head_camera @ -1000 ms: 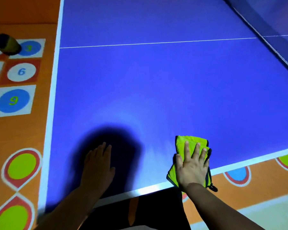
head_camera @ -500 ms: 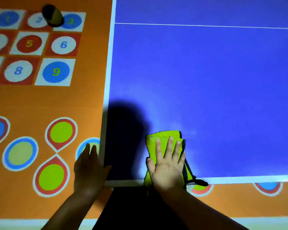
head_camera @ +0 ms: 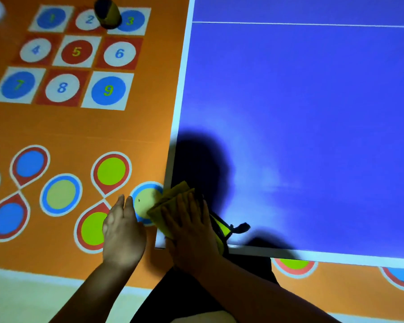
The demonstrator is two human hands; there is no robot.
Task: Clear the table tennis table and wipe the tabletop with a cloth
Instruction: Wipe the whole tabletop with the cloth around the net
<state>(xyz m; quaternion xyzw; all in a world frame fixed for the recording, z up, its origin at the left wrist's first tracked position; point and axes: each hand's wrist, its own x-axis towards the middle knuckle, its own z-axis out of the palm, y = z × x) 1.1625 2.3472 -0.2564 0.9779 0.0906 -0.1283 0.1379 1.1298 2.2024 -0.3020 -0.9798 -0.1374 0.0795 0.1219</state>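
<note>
Cloth [head_camera: 173,194] at table [head_camera: 289,113] corner under flat right hand [head_camera: 191,229]; left hand [head_camera: 123,231] relaxed, empty

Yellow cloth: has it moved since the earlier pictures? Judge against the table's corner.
Yes. The yellow cloth under the right hand has slid left along the near edge, reaching the table's near-left corner and overhanging its white side line.

Floor [head_camera: 135,127]: orange, printed with game markings.
Number grid [head_camera: 76,52]: nine squares, digits 1 to 9 in circles, far left of the floor.
Cylinder [head_camera: 107,12]: dark and yellow, on the grid's far edge between squares 2 and 3.
Teardrop loops [head_camera: 111,172]: red-rimmed, green or blue centres, nearer than the grid.
Pale strip [head_camera: 33,297]: along the floor's near edge.
</note>
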